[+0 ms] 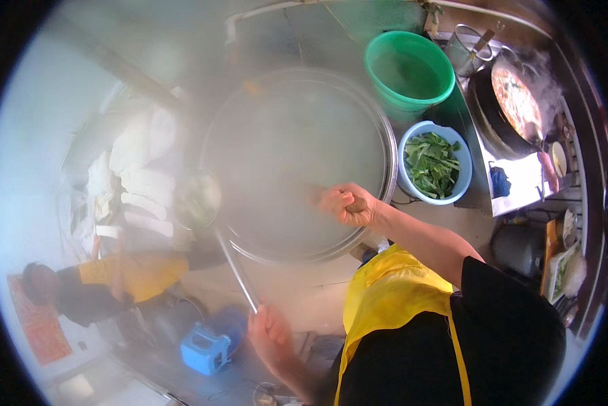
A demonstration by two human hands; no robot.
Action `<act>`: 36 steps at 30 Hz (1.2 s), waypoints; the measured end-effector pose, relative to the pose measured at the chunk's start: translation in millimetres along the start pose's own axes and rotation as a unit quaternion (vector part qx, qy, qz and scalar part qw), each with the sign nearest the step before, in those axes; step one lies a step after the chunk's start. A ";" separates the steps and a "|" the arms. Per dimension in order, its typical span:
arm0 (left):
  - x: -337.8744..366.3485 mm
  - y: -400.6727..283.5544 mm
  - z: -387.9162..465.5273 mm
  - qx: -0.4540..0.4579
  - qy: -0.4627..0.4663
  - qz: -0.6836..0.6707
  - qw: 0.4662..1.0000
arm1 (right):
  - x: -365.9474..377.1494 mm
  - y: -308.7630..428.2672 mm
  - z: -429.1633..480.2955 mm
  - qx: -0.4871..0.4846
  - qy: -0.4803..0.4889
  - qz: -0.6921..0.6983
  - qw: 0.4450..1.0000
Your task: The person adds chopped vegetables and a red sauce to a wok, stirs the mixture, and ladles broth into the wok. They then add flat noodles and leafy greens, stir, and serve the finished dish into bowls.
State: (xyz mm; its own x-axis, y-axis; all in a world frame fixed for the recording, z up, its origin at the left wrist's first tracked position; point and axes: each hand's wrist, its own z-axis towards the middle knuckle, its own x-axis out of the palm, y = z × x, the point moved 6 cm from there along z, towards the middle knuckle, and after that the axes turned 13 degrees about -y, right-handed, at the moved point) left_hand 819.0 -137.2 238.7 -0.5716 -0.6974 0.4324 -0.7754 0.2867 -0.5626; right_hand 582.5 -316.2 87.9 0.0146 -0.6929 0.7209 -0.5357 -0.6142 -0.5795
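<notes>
Below me a very large metal pot [391, 167] is filled with thick steam, which hides its contents. My left hand [271, 330] grips the long metal handle [238, 274] of a round strainer or ladle. Its bowl [200, 198] hangs beside the pot's left rim with something pale green in it, blurred by steam. Over the pot's near right side, my right hand [352, 204] is closed around a brown handle [357, 204], apparently wooden. The far end of that tool is lost in blur and steam.
Right of the pot stand a blue basin [469, 162] of cut leafy greens [432, 165] and a green bucket [448, 83] of liquid. A steaming dark pan [486, 119] sits on a metal counter. At left, a person in a yellow apron [136, 274] stands near white blocks [146, 188].
</notes>
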 end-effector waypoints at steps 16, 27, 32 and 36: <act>-12.7 41.5 19.5 -0.110 0.108 -0.063 0.986 | -17.6 -66.2 -128.2 -0.028 0.128 -0.025 0.991; -47.9 57.7 39.7 -0.110 0.043 -0.009 0.993 | -10.7 -6.4 -116.7 -0.190 -0.244 -0.252 0.917; -66.3 70.1 47.6 -0.148 0.120 -0.043 0.981 | -12.9 -37.7 -129.6 -0.262 -0.264 -0.392 0.841; -80.2 79.8 54.5 -0.146 0.075 -0.035 0.986 | -15.8 -64.1 -169.5 -0.268 -0.270 -0.423 0.822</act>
State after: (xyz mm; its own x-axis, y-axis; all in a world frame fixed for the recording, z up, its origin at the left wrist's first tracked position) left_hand 817.6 -94.1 120.7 -0.5299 -0.6239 0.5744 -0.8462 0.4335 -0.3099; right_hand 473.5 -201.8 178.0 0.8689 -0.2584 0.4221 -0.4338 -0.8082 0.3982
